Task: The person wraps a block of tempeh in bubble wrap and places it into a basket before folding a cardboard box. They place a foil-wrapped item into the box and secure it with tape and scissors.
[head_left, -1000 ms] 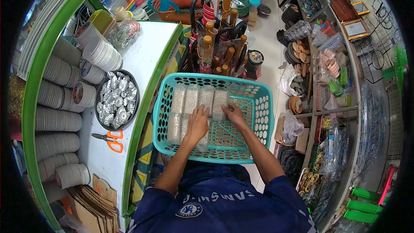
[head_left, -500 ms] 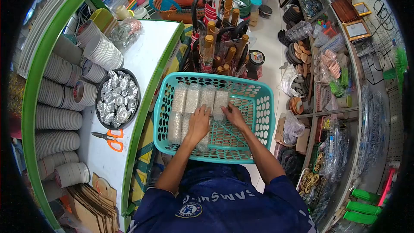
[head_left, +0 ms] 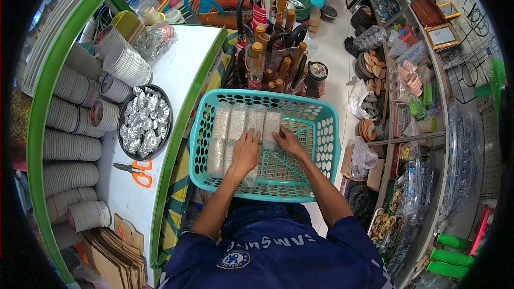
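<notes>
A turquoise plastic basket (head_left: 326, 152) with a perforated wall stands in front of me. Bubble-wrapped packages (head_left: 221, 123) lie in two rows on its left side, several side by side in the far row. My left hand (head_left: 245, 155) rests over the middle of them, fingers stretched out, covering parts of the near row. At the right end of the far row, my right hand (head_left: 289, 142) has its bent fingers closed on the edge of a bubble-wrapped package (head_left: 272, 128). What is inside the wrapping cannot be made out.
On the white counter (head_left: 184, 48) at left are a dark round pan (head_left: 138, 156) of foil cups and orange-handled scissors (head_left: 141, 172). Stacked paper bowls (head_left: 72, 144) line the shelf. Umbrellas (head_left: 258, 59) stand behind the basket; crowded shelves (head_left: 396, 142) run along the right.
Almost nothing differs. The basket and both hands appear shifted very slightly left, and the hands stay at the same packages.
</notes>
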A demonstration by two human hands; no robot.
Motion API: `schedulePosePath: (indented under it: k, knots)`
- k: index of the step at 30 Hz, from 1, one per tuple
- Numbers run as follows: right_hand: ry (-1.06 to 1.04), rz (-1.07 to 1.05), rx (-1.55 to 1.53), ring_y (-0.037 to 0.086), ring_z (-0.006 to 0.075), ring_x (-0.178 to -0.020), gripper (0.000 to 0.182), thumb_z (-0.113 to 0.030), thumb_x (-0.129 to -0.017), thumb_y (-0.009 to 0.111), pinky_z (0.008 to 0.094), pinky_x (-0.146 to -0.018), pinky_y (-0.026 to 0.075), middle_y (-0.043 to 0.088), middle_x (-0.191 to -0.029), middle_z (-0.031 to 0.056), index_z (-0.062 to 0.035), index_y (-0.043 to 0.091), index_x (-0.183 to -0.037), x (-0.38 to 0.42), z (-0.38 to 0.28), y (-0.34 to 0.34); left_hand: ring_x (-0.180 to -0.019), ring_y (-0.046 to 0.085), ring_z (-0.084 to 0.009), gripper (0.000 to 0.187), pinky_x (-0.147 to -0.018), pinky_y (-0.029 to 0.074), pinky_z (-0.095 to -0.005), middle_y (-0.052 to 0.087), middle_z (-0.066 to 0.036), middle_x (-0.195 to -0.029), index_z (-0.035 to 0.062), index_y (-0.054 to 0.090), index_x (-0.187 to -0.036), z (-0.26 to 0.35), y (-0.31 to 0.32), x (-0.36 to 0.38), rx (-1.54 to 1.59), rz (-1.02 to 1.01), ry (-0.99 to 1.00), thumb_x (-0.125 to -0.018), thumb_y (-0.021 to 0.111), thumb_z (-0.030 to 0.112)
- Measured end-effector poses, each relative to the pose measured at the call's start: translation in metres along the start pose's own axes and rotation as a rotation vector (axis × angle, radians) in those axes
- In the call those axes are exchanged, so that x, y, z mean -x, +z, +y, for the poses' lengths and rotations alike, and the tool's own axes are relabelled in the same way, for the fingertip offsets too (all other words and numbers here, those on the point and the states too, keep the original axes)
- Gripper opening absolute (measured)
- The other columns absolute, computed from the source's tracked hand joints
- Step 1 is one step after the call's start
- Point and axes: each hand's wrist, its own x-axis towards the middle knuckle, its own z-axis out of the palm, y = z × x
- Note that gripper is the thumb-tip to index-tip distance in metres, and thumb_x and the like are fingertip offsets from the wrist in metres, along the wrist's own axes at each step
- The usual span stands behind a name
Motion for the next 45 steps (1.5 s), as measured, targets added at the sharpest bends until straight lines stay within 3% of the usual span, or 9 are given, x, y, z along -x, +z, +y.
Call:
schedulePosePath:
  k: [10, 18, 20, 22, 27, 35, 37, 40, 45]
  knots:
    - [0.023, -0.045, 0.059, 0.061, 0.0215, -0.070, 0.039, -0.029, -0.097, 0.060, 0.0360, -0.066, 0.048, 0.065, -0.079, 0.0187, 0.0058, 0.057, -0.114, -0.002, -0.006, -0.002, -0.105, 0.055, -0.0317, 0.047, -0.083, 0.042, -0.0458, 0.056, -0.014, -0.119, 0.0068, 0.056, -0.127, 0.006, -0.001, -0.012, -0.176, 0.018, -0.037, -0.080, 0.062, 0.006]
    - [0.056, 0.035, 0.230, 0.060, 0.0193, -0.071, 0.038, -0.035, -0.099, 0.058, 0.0359, -0.069, 0.048, 0.066, -0.080, 0.0123, 0.0011, 0.061, -0.110, -0.014, 0.032, 0.020, -0.133, 0.036, -0.0444, 0.047, -0.100, 0.022, -0.0802, 0.048, -0.018, -0.129, 0.0064, 0.052, -0.133, -0.002, 0.005, -0.012, -0.102, -0.060, -0.133, -0.087, 0.060, 0.011]
    - [0.048, 0.089, 0.286, 0.061, 0.0195, -0.072, 0.038, -0.035, -0.098, 0.059, 0.0358, -0.069, 0.049, 0.068, -0.081, 0.0129, 0.0008, 0.062, -0.110, -0.016, 0.043, 0.024, -0.134, 0.034, -0.0457, 0.048, -0.099, 0.021, -0.0812, 0.045, -0.019, -0.132, 0.0077, 0.050, -0.135, -0.005, 0.006, -0.010, -0.074, -0.081, -0.133, -0.088, 0.059, 0.012]
    - [0.156, -0.068, 0.072, 0.066, 0.0384, -0.096, 0.070, -0.051, -0.092, 0.060, 0.0434, -0.091, 0.050, 0.068, -0.099, 0.0250, -0.0038, 0.049, -0.143, -0.016, 0.031, 0.015, -0.135, 0.033, -0.0470, 0.049, -0.098, 0.021, -0.0821, 0.043, -0.019, -0.135, 0.0089, 0.049, -0.137, -0.005, 0.003, -0.009, -0.048, -0.101, -0.131, -0.089, 0.059, 0.013]
    - [0.213, -0.106, 0.082, 0.062, 0.0425, -0.105, 0.073, -0.055, -0.092, 0.058, 0.0447, -0.097, 0.047, 0.065, -0.107, 0.0296, -0.0045, 0.049, -0.143, -0.014, 0.013, 0.010, -0.136, 0.031, -0.0476, 0.064, -0.099, 0.023, -0.0794, 0.040, -0.022, -0.137, 0.0234, 0.038, -0.150, 0.003, 0.006, -0.005, -0.150, -0.079, -0.103, -0.090, 0.061, 0.017]
    - [0.292, -0.156, 0.179, 0.040, 0.0484, -0.129, 0.083, -0.066, -0.091, 0.050, 0.0498, -0.107, 0.036, 0.042, -0.137, 0.0360, -0.0073, 0.041, -0.149, -0.012, 0.016, 0.014, -0.144, 0.021, -0.0479, 0.059, -0.103, 0.020, -0.0779, 0.027, -0.025, -0.155, 0.0272, 0.036, -0.152, 0.001, 0.017, -0.005, -0.232, -0.136, -0.040, -0.097, 0.057, 0.034]
    - [0.216, 0.028, 0.182, 0.065, 0.0297, -0.101, 0.055, -0.041, -0.096, 0.060, 0.0404, -0.091, 0.048, 0.068, -0.108, 0.0206, -0.0036, 0.056, -0.135, -0.013, 0.023, 0.022, -0.146, 0.019, -0.0474, 0.059, -0.104, 0.020, -0.0772, 0.024, -0.024, -0.157, 0.0268, 0.035, -0.152, 0.001, 0.016, -0.005, -0.222, -0.181, -0.066, -0.097, 0.055, 0.036]
    - [0.265, -0.135, -0.012, 0.058, 0.0338, -0.110, 0.075, -0.053, -0.094, 0.059, 0.0437, -0.097, 0.044, 0.059, -0.116, 0.0240, -0.0063, 0.040, -0.149, -0.013, 0.012, 0.006, -0.146, 0.019, -0.0462, 0.061, -0.104, 0.021, -0.0763, 0.025, -0.024, -0.157, 0.0244, 0.034, -0.153, 0.001, 0.016, -0.004, -0.246, -0.171, -0.050, -0.097, 0.055, 0.038]
    - [0.372, 0.016, -0.283, 0.060, 0.0253, -0.099, 0.069, -0.046, -0.095, 0.062, 0.0401, -0.091, 0.046, 0.063, -0.106, 0.0158, -0.0070, 0.039, -0.147, -0.004, -0.021, 0.002, -0.146, 0.020, -0.0455, 0.066, -0.104, 0.020, -0.0765, 0.026, -0.024, -0.157, 0.0206, 0.033, -0.153, 0.002, 0.013, -0.004, -0.259, -0.198, -0.051, -0.096, 0.056, 0.042]
